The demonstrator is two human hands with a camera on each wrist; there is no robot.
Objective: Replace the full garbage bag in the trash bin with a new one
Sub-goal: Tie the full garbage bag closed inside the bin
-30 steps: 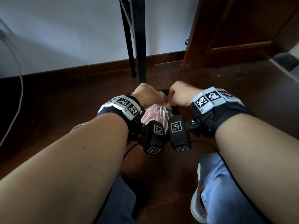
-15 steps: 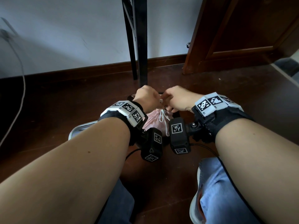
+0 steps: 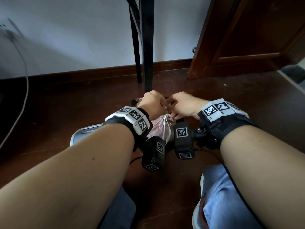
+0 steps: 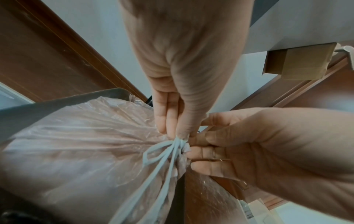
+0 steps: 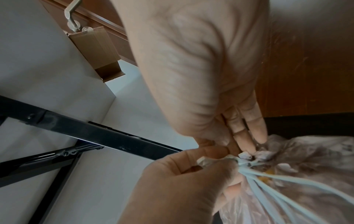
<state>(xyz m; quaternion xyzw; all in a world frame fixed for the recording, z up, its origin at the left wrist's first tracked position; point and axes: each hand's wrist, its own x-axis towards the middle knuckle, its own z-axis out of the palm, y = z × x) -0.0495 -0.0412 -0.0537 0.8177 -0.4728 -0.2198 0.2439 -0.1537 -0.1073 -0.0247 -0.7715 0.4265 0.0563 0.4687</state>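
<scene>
A full pink garbage bag sits in the grey trash bin, its mouth gathered shut by a white drawstring. My left hand pinches the drawstring right at the knot on the bag's neck. My right hand meets it from the other side, its curled fingers pinching the bunched plastic of the neck. In the right wrist view the right fingers press down into the gathers while the left hand holds the knot. Loose drawstring ends trail over the bag. The bin's rim shows beside the bag.
Black table legs stand just behind the bin, against a white wall. A brown wooden door is at the back right, and a white cable hangs at the left. My knees in jeans are below my arms, on a dark wooden floor.
Both hands stay together at the bag's neck. The right hand's fingers have come down onto the knot. The bin's grey rim has come into view under my left forearm.
</scene>
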